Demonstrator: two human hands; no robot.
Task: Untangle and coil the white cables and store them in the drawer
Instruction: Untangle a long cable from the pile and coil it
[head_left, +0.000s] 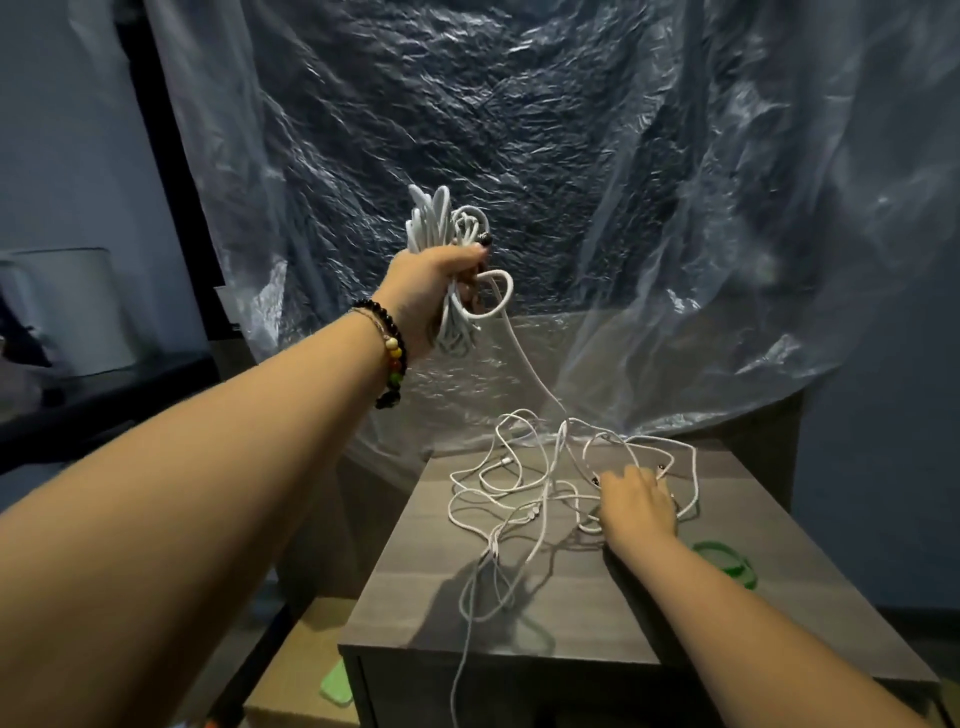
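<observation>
My left hand (434, 288), raised at the far left, grips a bundle of coiled white cable (447, 228), one strand running down to the tangled white cables (524, 493) on the bench (571, 623), where my right hand (636, 501) rests, fingers spread, beside a green band (727, 564).

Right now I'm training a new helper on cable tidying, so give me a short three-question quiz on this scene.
1. True or false: the left hand holds a bundle of white cable raised above the cabinet top.
2. Where is the right hand? A) inside a drawer B) on the loose tangle on the cabinet top C) on the green band
3. Fill in: one strand runs from the raised bundle down to the ____.

Key: 1 true; 2 B; 3 tangle
</observation>
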